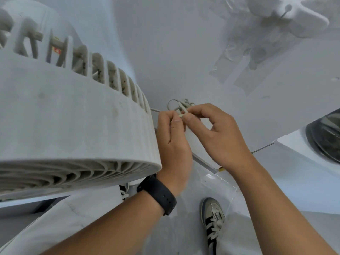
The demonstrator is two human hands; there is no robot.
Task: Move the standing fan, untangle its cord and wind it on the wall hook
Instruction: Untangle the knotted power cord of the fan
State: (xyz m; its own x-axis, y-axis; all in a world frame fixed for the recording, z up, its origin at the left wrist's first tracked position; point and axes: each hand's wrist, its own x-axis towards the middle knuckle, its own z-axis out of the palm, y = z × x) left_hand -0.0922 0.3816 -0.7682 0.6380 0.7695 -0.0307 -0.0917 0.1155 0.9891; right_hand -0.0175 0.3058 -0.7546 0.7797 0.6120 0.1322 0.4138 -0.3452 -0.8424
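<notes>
1. The standing fan (73, 116) filled the left of the head view, its dusty grille ring close beside the person's left forearm; judging from that, the moving of the fan seemed already done or at least paused.
2. The cord (181, 105) sat as a small knot of pale loops right at the fingertips, in front of the white wall (184, 52), with a thin strand running off left behind the fan's rim.
3. The left hand (173, 142), with a dark watch (158, 193) on its wrist, had thumb and forefinger pinched on a strand of the tangle.
4. The right hand (215, 133) met it from the other side, its thumb and forefinger pinching the same bundle while the other fingers curled loosely behind.
5. My reading is that the untangling step was under way and not finished: the loops were still bunched and crossed over each other.
6. A white fitting (287, 17) was high on the wall to the right, above a patch of clear film; whether that was the hook could not be told, and no cord hung on it.
7. So the winding remained entirely to do, and the knot had to come free first.
8. Below, a striped sneaker (213, 221) stood on the floor (294, 181), and a dark round object (325, 135) showed at the right edge.
</notes>
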